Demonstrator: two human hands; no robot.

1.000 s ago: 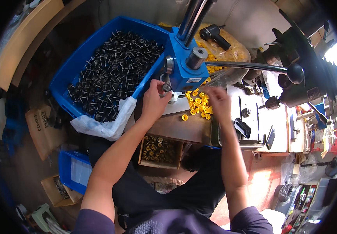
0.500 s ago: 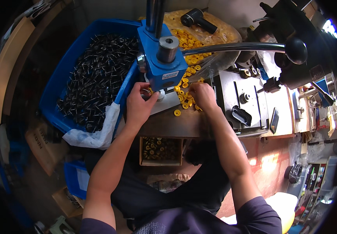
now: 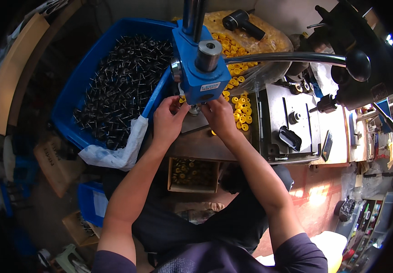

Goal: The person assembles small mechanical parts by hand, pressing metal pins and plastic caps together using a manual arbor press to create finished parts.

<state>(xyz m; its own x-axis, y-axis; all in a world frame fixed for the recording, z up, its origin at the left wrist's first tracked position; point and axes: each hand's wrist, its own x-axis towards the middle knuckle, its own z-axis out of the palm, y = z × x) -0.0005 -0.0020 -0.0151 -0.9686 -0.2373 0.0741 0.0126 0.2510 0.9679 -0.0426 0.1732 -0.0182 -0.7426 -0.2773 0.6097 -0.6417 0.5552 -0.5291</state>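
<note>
The blue press head [image 3: 203, 82] stands on a steel column above a round silver fixture [image 3: 195, 110]. To the left of that fixture is my left hand [image 3: 168, 120], its fingers curled and thumb bent in toward the fixture; whatever they hold is too small to make out. Close by on the right, under the press head, my right hand [image 3: 221, 117] has its fingers drawn together, their tips partly hidden by the press. Loose yellow caps [image 3: 242, 113] lie on the bench just beyond my right hand.
A blue bin [image 3: 71, 91] of black pieces with metal pins [image 3: 123, 77] stands left. The press lever [image 3: 287, 56] reaches right, ending in a black knob [image 3: 358, 65]. A drill press table [image 3: 303, 123] sits at right; a cardboard box [image 3: 193, 187] of parts is below the bench edge.
My right hand has moved left from the yellow caps to the fixture under the press. My left hand stays beside the fixture. The whole view has shifted slightly.
</note>
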